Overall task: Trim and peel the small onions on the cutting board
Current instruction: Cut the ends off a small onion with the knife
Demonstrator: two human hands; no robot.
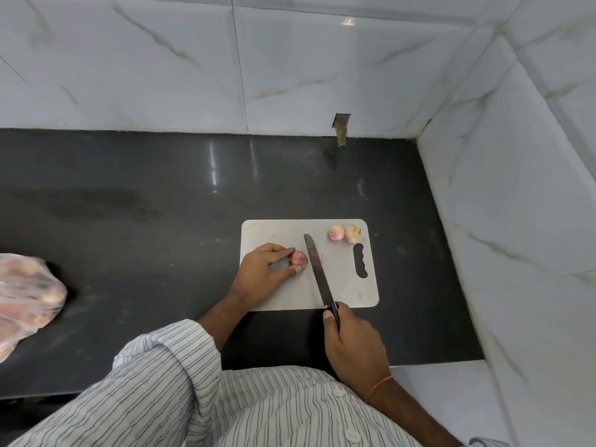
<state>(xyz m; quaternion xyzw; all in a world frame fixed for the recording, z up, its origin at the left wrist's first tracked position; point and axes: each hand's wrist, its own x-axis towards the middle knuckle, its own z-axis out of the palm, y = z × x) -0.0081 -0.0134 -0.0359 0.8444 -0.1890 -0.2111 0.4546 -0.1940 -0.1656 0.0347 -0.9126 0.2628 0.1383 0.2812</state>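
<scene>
A pale cutting board (342, 285) lies on the dark counter. My left hand (261, 272) pinches a small pink onion (299, 258) between fingertips and thumb at the board's left side. My right hand (350, 341) grips the black handle of a long knife (316, 269), whose blade lies across the board just right of that onion, tip pointing away from me. Two more small onions, one pink (336, 233) and one paler (352, 233), sit touching each other at the board's far right corner.
A clear plastic bag of onions (25, 298) lies at the counter's left edge. White marble-patterned tiled walls close the back and the right side. The dark counter (145, 204) stretches left of the board. My striped shirt fills the bottom.
</scene>
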